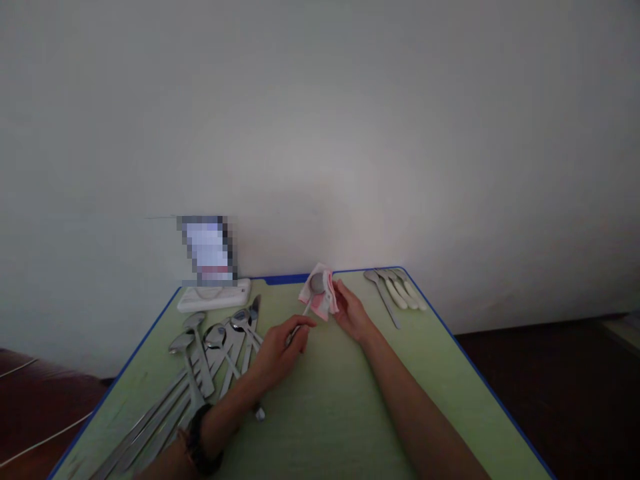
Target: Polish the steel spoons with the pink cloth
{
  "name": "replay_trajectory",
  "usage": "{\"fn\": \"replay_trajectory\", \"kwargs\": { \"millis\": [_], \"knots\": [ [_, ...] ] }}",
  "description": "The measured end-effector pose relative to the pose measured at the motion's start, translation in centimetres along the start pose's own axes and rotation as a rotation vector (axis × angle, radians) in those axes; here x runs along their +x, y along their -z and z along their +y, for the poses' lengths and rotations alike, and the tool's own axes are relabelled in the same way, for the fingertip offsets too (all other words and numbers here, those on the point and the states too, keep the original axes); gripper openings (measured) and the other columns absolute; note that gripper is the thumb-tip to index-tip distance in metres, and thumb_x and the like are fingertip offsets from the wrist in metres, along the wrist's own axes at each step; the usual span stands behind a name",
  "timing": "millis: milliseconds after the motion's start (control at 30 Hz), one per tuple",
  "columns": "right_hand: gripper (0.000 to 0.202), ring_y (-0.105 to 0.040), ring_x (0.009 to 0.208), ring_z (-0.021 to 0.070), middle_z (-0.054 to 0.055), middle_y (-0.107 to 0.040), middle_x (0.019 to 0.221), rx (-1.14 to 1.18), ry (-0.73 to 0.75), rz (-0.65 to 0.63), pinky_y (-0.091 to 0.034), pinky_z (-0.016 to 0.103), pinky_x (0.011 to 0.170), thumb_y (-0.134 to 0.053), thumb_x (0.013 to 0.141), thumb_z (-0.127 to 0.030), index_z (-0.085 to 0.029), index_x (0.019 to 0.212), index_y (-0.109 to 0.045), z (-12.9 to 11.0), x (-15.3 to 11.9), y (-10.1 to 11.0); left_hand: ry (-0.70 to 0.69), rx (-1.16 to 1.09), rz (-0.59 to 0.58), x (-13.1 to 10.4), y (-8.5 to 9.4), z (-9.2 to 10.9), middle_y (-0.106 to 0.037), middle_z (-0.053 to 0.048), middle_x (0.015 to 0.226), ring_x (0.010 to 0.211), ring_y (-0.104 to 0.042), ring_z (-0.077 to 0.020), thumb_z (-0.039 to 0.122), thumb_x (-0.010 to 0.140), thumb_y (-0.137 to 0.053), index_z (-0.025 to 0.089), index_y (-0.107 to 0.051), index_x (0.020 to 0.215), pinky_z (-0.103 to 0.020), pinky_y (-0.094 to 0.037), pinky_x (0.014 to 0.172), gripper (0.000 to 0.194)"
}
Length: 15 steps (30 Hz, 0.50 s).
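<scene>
Left hand (283,347): fingers closed on the handle of one spoon (317,284). Right hand (351,311): curled around a pink-and-white cloth (326,309), fingers partly hidden. Spoon: mid-table, bowl against cloth, between loose cutlery (203,363) and white-handled pieces (399,293).

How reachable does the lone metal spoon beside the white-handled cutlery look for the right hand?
Probably yes: nothing lies between the right hand and that lone spoon, though the hand holds the cloth.
</scene>
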State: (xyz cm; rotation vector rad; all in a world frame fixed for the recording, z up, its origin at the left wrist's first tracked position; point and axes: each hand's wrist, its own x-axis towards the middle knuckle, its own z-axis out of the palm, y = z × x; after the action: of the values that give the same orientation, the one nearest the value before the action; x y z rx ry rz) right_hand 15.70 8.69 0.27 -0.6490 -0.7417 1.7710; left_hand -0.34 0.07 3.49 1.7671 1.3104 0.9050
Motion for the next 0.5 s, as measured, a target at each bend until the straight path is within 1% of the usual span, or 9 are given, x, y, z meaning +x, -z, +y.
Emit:
{"fn": "replay_trajectory", "kwargs": {
  "millis": [67,133,200,233,267,333,400,433,500],
  "knots": [
    [0.030,-0.062,0.078,0.0148,0.000,-0.070,0.082,0.034,-0.013,0.007,-0.045,0.026,0.073,-0.064,0.072,-0.045,-0.019,0.087,-0.065,-0.1,0.0,-0.1,0.032,-0.050,-0.073,0.7,1.0,0.5,-0.042,0.006,0.053,0.049,-0.041,-0.0098,0.036,0.087,-0.040,0.015,-0.060,0.100,-0.020,-0.031,0.049,0.032],
    [0.031,-0.062,0.080,0.0153,0.001,-0.070,0.086,0.064,-0.044,0.014,-0.046,0.027,0.077,-0.063,0.072,-0.044,-0.018,0.089,-0.065,-0.1,0.0,-0.2,0.094,-0.130,-0.215,1.5,2.2,0.9,-0.038,0.008,0.049,0.043,-0.034,-0.0078,0.039,0.086,-0.042,0.015,-0.060,0.100,-0.018,-0.025,0.043,0.034],
    [0.030,-0.063,0.081,0.0157,0.001,-0.070,0.087,0.082,-0.069,0.016,-0.046,0.029,0.079,-0.063,0.073,-0.043,-0.018,0.090,-0.065,-0.2,0.1,-0.2,0.142,-0.215,-0.335,2.3,3.2,1.0,-0.041,0.008,0.047,0.042,-0.032,-0.0065,0.041,0.084,-0.046,0.015,-0.061,0.098,-0.018,-0.024,0.043,0.034],
    [0.028,-0.063,0.080,0.0154,0.001,-0.070,0.087,0.096,-0.066,0.026,-0.047,0.029,0.078,-0.063,0.073,-0.042,-0.019,0.089,-0.065,-0.2,0.2,-0.2,0.169,-0.270,-0.368,2.6,3.6,1.0,-0.041,0.009,0.047,0.042,-0.032,-0.0062,0.041,0.083,-0.047,0.014,-0.061,0.098,-0.018,-0.024,0.043,0.034],
    [0.025,-0.063,0.078,0.0147,0.000,-0.070,0.085,0.118,-0.057,0.040,-0.047,0.028,0.077,-0.063,0.074,-0.040,-0.019,0.088,-0.065,-0.3,0.2,-0.1,0.197,-0.332,-0.338,2.8,3.7,0.9,-0.040,0.009,0.046,0.042,-0.032,-0.0060,0.042,0.082,-0.048,0.014,-0.061,0.097,-0.018,-0.024,0.044,0.034],
    [0.022,-0.063,0.074,0.0134,-0.001,-0.070,0.083,0.174,-0.045,0.060,-0.048,0.026,0.074,-0.061,0.075,-0.038,-0.020,0.087,-0.065,-0.4,0.2,0.0,0.243,-0.474,-0.208,3.0,3.3,0.5,-0.037,0.010,0.046,0.043,-0.033,-0.0058,0.043,0.080,-0.052,0.014,-0.058,0.097,-0.018,-0.025,0.044,0.034],
    [0.023,-0.062,0.072,0.0127,0.000,-0.070,0.081,0.218,-0.056,0.054,-0.048,0.025,0.072,-0.059,0.077,-0.040,-0.020,0.087,-0.066,-0.5,0.2,0.0,0.312,-0.611,-0.087,3.0,2.3,-0.1,-0.032,0.012,0.046,0.041,-0.029,-0.0049,0.043,0.076,-0.057,0.015,-0.054,0.095,-0.017,-0.020,0.042,0.034],
    [0.025,-0.062,0.072,0.0127,0.000,-0.070,0.081,0.232,-0.063,0.047,-0.048,0.025,0.072,-0.057,0.078,-0.041,-0.020,0.088,-0.066,-0.5,0.2,0.0,0.334,-0.627,-0.051,2.9,1.7,-0.4,-0.027,0.013,0.046,0.039,-0.024,-0.0042,0.044,0.075,-0.057,0.017,-0.051,0.094,-0.017,-0.017,0.041,0.034],
    [0.025,-0.062,0.075,0.0130,0.000,-0.069,0.082,0.259,-0.049,0.047,-0.048,0.025,0.073,-0.056,0.079,-0.041,-0.021,0.088,-0.065,-0.3,0.2,-0.3,0.366,-0.639,0.011,2.9,0.6,-1.0,-0.023,0.014,0.048,0.038,-0.020,-0.0039,0.047,0.075,-0.054,0.020,-0.045,0.092,-0.016,-0.014,0.040,0.033]
  ]
}}
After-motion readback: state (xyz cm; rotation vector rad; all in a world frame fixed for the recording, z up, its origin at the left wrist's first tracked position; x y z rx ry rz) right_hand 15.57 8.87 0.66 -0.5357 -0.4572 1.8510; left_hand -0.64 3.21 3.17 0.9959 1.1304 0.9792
